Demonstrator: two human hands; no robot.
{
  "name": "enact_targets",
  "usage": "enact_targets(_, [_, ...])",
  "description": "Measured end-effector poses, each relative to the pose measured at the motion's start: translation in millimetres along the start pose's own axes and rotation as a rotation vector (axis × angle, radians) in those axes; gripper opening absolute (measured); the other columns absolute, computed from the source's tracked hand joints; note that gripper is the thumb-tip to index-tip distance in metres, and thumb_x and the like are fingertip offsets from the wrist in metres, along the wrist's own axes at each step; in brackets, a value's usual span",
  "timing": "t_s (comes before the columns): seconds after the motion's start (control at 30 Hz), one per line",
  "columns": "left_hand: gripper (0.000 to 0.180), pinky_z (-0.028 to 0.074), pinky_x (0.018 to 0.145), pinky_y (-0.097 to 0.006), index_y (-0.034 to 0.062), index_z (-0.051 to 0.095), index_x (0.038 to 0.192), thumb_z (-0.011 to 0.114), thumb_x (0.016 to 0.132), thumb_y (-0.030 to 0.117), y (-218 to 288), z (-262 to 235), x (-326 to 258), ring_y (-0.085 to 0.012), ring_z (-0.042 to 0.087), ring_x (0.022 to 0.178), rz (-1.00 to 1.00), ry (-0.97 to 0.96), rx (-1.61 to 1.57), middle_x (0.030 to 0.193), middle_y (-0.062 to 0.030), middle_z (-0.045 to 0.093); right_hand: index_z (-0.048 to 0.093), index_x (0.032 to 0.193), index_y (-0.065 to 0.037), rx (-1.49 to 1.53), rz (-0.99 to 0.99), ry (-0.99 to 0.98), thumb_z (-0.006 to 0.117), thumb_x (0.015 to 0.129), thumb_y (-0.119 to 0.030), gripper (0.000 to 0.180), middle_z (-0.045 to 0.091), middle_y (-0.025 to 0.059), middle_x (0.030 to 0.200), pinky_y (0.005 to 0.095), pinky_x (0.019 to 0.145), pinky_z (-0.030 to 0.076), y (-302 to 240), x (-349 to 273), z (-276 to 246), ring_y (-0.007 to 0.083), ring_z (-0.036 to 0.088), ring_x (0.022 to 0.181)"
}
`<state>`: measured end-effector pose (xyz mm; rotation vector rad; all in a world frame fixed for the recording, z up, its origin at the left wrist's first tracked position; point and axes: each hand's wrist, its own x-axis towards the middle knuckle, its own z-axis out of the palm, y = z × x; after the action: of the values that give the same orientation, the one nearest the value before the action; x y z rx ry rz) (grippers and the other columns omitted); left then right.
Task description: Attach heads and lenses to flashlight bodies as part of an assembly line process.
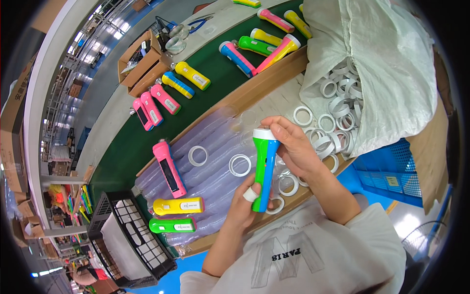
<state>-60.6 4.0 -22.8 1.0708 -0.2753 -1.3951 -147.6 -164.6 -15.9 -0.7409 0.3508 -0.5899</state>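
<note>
I hold a green and blue flashlight (265,166) upright over the workbench. My left hand (243,203) grips its lower body; a white band sits on one finger. My right hand (289,144) is closed over the white ring cap at its top. Loose white rings (240,165) lie on a clear plastic sheet (210,169) just left of the flashlight. More white rings (338,105) spill from an open white sack (387,63) at the right.
A pink flashlight (169,168), a yellow one (178,206) and a green one (172,225) lie on the sheet. Several coloured flashlights (193,76) lie on the green conveyor belt (122,152). A black crate (129,240) is lower left, a blue crate (391,171) at the right, cardboard boxes (142,63) beyond.
</note>
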Motion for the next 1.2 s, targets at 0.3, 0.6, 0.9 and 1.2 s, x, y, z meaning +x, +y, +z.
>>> enact_targets(0.3, [0.056,0.048,0.083,-0.04,0.0038,0.04,0.136,0.064,0.088,0.021,127.8,-26.9,127.9,-0.0289,0.06,0.094,0.485,0.413,1.095,0.107,-0.0202,0.06,0.066,0.089,-0.002,-2.211,-0.31,0.431,0.074,0.074,-0.034,0.036,0.061,0.0149,0.092,0.0394,0.077,0.05,-37.9,23.9,-69.8,0.0288,0.056,0.098])
enact_targets(0.6, [0.023,0.039,0.087,-0.04,0.0074,0.066,0.093,0.071,0.073,0.016,86.0,-22.4,164.1,-0.0271,0.054,0.096,0.853,0.081,2.079,0.095,-0.0093,0.061,0.064,0.085,0.002,-1.965,-0.407,0.251,0.07,0.073,-0.019,0.025,0.06,0.0191,0.09,0.0416,0.079,0.049,-28.0,33.7,-73.2,0.0347,0.058,0.09])
enact_targets(0.9, [0.026,0.039,0.09,-0.041,0.0078,0.067,0.097,0.068,0.071,0.004,87.9,-34.5,177.3,-0.03,0.055,0.098,0.742,0.126,1.906,0.093,-0.011,0.062,0.057,0.1,-0.002,-1.444,-0.456,0.056,0.066,0.074,-0.008,0.028,0.055,0.0237,0.108,0.0423,0.088,0.047,-36.0,45.5,-32.8,0.0397,0.055,0.101])
enact_targets(1.2, [0.02,0.047,0.068,-0.035,0.0029,0.065,0.094,0.069,0.075,0.003,107.4,-38.8,182.2,-0.0248,0.061,0.076,0.644,-0.034,1.71,0.079,-0.0079,0.064,0.052,0.113,-0.002,-1.254,-0.552,0.179,0.067,0.079,-0.01,0.037,0.058,0.0158,0.107,0.0362,0.083,0.049,-31.7,58.8,-45.9,0.029,0.061,0.094])
